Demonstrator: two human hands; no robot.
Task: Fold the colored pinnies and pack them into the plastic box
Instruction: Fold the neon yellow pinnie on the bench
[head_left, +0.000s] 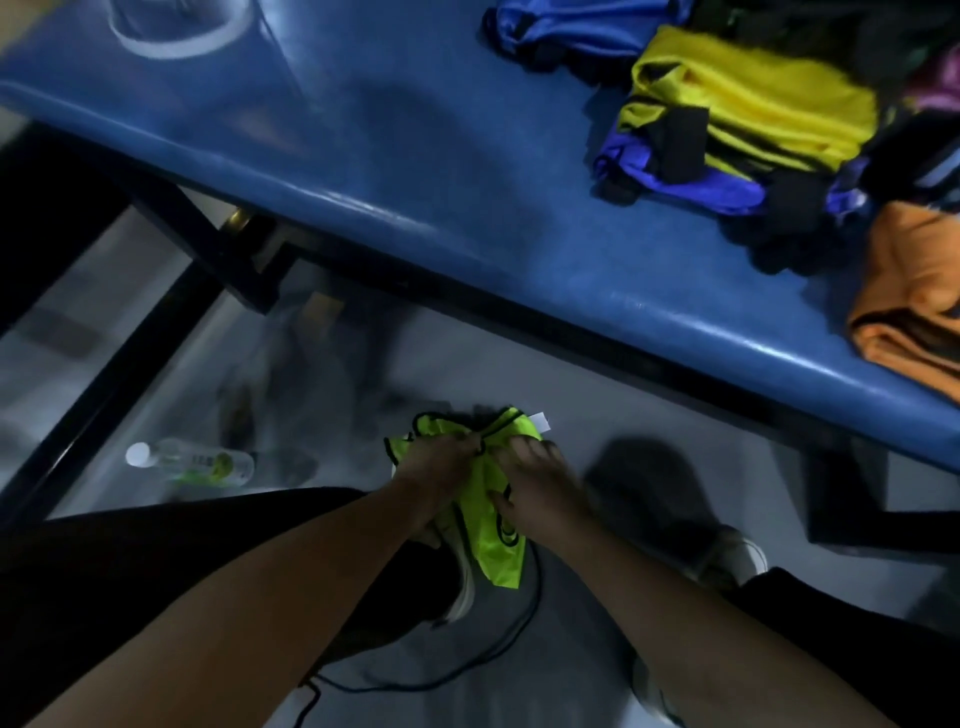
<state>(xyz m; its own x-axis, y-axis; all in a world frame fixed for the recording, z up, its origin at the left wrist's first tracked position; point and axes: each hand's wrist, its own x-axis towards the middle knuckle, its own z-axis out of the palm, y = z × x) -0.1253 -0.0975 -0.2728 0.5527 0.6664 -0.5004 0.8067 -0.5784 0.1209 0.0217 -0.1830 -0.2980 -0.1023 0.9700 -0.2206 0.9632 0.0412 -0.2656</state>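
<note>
A neon green pinny (491, 540) with black trim hangs below the blue table's front edge, over the floor. My left hand (439, 470) grips its upper left part. My right hand (540, 486) pinches the fabric just to the right, fingers curled into the cloth. A white tag sticks out at the pinny's top right. More pinnies lie piled at the table's right: yellow (753, 104), blue (566, 26), purple-blue (680, 179) and orange (914, 291). A clear plastic container (182, 31), blurred, sits at the table's far left.
The blue table (415, 166) runs diagonally across the view. Beneath it, a plastic bottle (189, 462) lies on the grey floor. My shoes (732, 558) stand near a thin black cable (415, 680). Dark frame bars (104, 374) cross at left.
</note>
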